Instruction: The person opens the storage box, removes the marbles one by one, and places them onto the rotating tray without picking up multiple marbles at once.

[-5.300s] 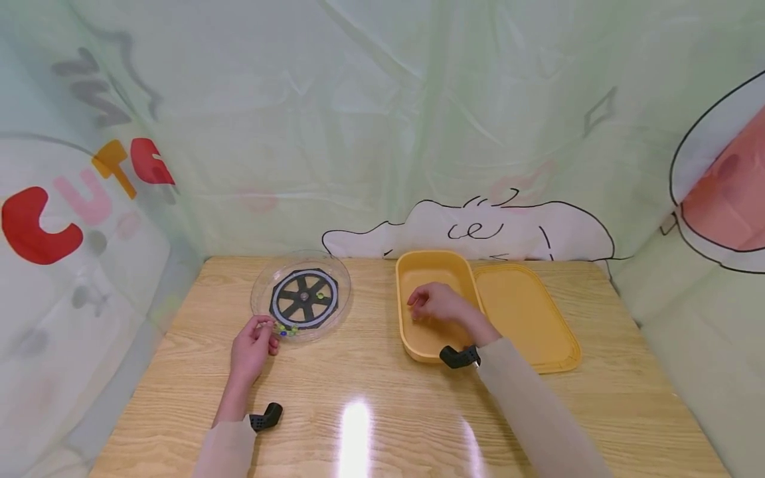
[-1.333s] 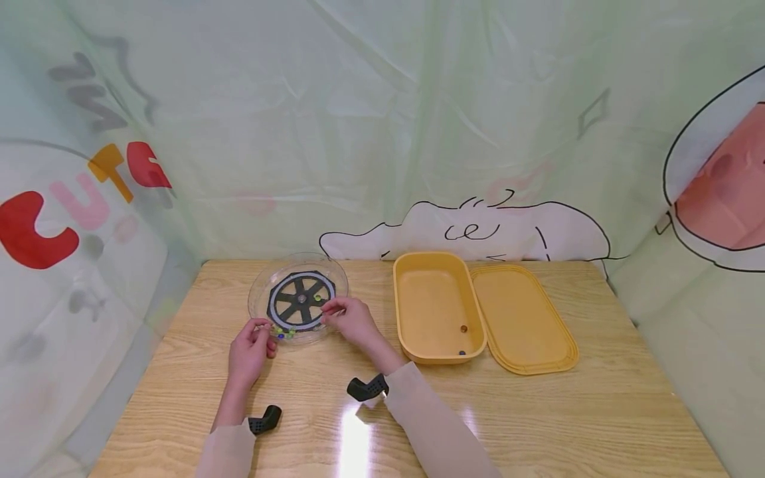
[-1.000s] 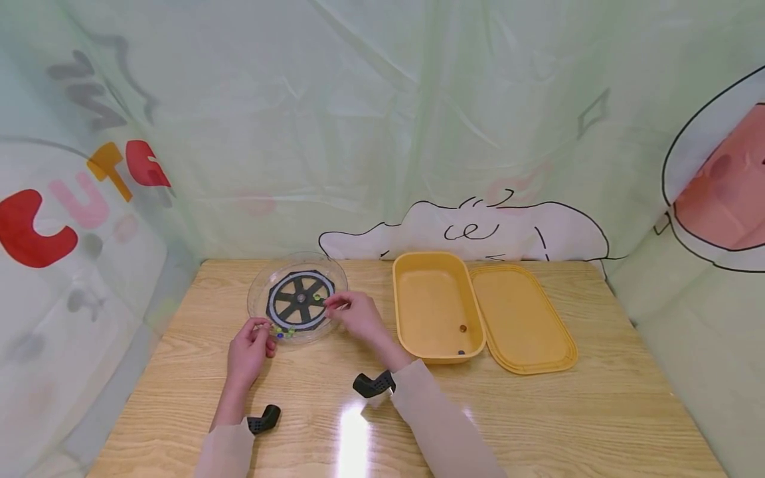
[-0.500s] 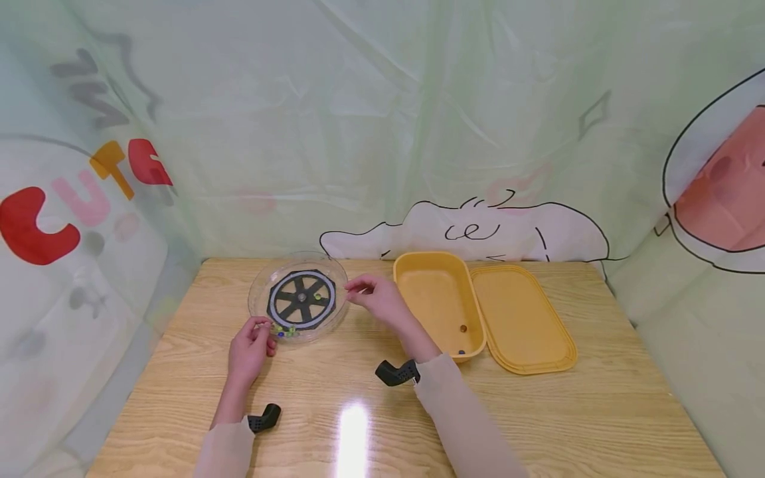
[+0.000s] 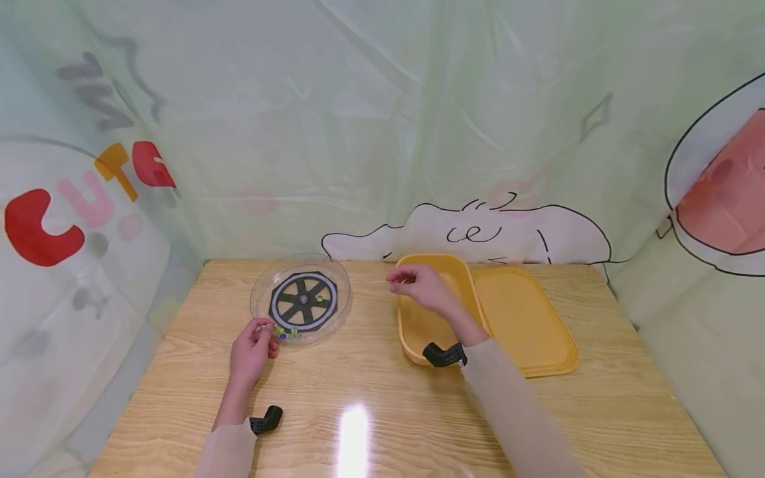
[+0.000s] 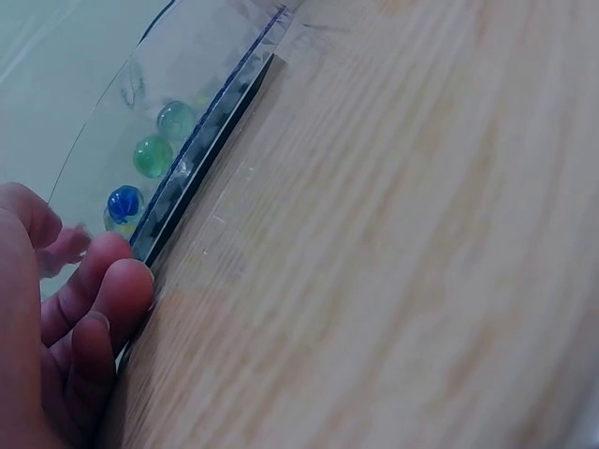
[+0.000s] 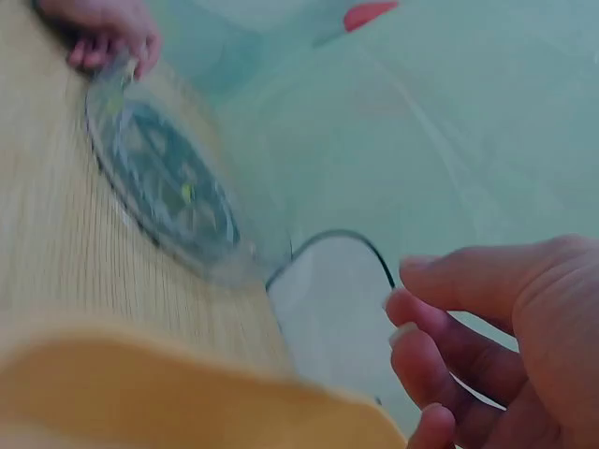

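Note:
At the near left rim of a clear round dish (image 5: 343,312), my left hand (image 5: 250,348) pinches the edge between thumb and fingers. A black spoked wheel shape (image 5: 303,301) shows within the dish. Blue (image 6: 125,203) and green marbles (image 6: 153,156) are gathered by the rim near this hand; a yellow-green marble (image 5: 319,299) lies apart on the wheel's right side. My right hand (image 5: 424,289) is above the left rim of a yellow tub (image 5: 412,338), thumb and fingertips brought together. I cannot tell whether a small thing is between them. My right forearm hides part of the tub.
A flat yellow lid (image 5: 526,318) lies against the tub's right side on the wooden table (image 5: 335,392). Printed cloth (image 5: 358,133) hangs behind the table's far edge and at both sides.
My right hand has gone from over the tub to the dish's right rim, then back rightward to the tub. My left hand stays at the rim. The tub's brown and blue marbles are now hidden.

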A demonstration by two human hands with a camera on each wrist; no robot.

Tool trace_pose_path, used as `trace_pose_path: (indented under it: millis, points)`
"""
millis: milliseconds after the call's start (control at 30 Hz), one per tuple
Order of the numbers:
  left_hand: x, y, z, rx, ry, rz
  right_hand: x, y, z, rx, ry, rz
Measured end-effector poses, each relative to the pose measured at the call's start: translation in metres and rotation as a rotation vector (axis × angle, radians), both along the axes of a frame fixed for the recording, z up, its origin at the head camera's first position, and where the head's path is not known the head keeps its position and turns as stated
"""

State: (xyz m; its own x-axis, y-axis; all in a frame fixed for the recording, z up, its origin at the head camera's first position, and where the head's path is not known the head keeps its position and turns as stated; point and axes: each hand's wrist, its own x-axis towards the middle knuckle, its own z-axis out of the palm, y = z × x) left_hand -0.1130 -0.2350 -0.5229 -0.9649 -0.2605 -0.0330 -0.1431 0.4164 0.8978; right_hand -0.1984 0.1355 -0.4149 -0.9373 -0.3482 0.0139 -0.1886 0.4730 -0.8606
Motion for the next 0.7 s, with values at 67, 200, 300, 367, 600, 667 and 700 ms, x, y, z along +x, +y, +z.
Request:
trace_pose_path:
  millis: [67, 200, 300, 367, 600, 667, 700]
  points:
    - [0.000, 0.000, 0.000, -0.001, 0.004, 0.001, -0.004, 0.013, 0.000, 0.035, 0.011, 0.043]
    - [0.001, 0.001, 0.002, -0.004, 0.014, 0.003, -0.011, 0.036, -0.002, 0.059, 0.010, 0.122]
    - [0.000, 0.001, 0.002, -0.003, 0.015, 0.003, -0.015, 0.052, -0.005, 0.083, -0.018, 0.173]
    - [0.000, 0.001, 0.002, -0.006, 0.017, 0.002, -0.017, 0.062, -0.007, 0.122, -0.046, 0.209]
    - [0.000, 0.001, 0.000, 0.002, 0.015, 0.004, -0.018, 0.081, -0.012, 0.296, -0.130, 0.334]
    - [0.000, 0.000, 0.000, 0.010, 0.011, 0.003, -0.018, 0.082, -0.013, 0.348, -0.130, 0.370]
    - [0.000, 0.000, 0.000, 0.014, 0.009, 0.003, -0.018, 0.082, -0.013, 0.376, -0.131, 0.382]
